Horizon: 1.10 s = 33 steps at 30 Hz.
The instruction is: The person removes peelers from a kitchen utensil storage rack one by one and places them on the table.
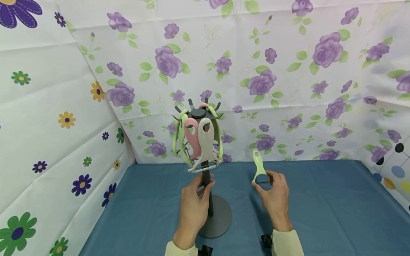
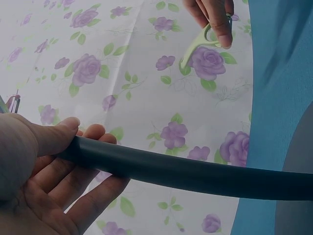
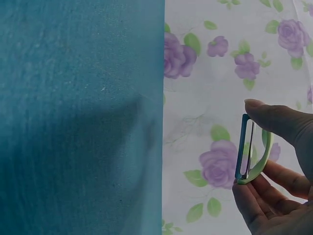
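Observation:
A dark rack with a round base (image 1: 219, 220) and a ring of hooks at its top stands on the cloth. Peelers hang from the hooks: a cream one (image 1: 206, 138) and a pink one (image 1: 192, 137) in front, with light green ones at the sides. My left hand (image 1: 193, 206) grips the dark post (image 2: 195, 169) below them, thumb on one side and fingers on the other. To the right, my right hand (image 1: 275, 190) pinches a light green peeler (image 1: 258, 161) by its blade end, handle pointing up. The right wrist view shows its blade (image 3: 242, 147) between thumb and fingers.
Blue cloth (image 1: 326, 199) covers the table. Behind it hangs a white sheet (image 1: 237, 46) with purple roses, and another flowered sheet (image 1: 48, 117) closes the left side. A dotted cloth (image 1: 397, 170) is at the right edge.

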{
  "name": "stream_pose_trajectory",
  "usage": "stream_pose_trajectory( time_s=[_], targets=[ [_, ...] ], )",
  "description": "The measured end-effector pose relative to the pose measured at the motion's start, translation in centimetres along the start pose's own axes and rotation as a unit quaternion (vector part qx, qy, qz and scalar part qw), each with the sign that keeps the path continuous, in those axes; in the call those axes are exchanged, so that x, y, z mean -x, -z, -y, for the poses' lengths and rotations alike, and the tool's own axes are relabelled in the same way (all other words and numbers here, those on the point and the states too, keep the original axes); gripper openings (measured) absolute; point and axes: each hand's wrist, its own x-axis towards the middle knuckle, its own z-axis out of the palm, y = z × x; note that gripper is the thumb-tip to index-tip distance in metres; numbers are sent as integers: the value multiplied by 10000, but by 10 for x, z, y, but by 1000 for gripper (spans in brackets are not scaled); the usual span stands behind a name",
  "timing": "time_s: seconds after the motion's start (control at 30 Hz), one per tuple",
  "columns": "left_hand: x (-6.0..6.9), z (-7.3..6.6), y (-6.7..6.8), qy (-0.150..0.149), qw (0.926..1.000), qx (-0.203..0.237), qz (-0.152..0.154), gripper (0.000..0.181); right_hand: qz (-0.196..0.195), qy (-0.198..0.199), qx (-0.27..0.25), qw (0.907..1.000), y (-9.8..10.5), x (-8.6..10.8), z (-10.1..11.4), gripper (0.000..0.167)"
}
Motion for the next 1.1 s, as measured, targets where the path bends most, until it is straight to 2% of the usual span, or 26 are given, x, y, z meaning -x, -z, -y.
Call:
stream_pose_trajectory(
  time_s=[1.1],
  targets=[
    [1,1,0,-60,9999,-97,-34,17,469,-480,166,9976,-3,2,-2,55]
  ],
)
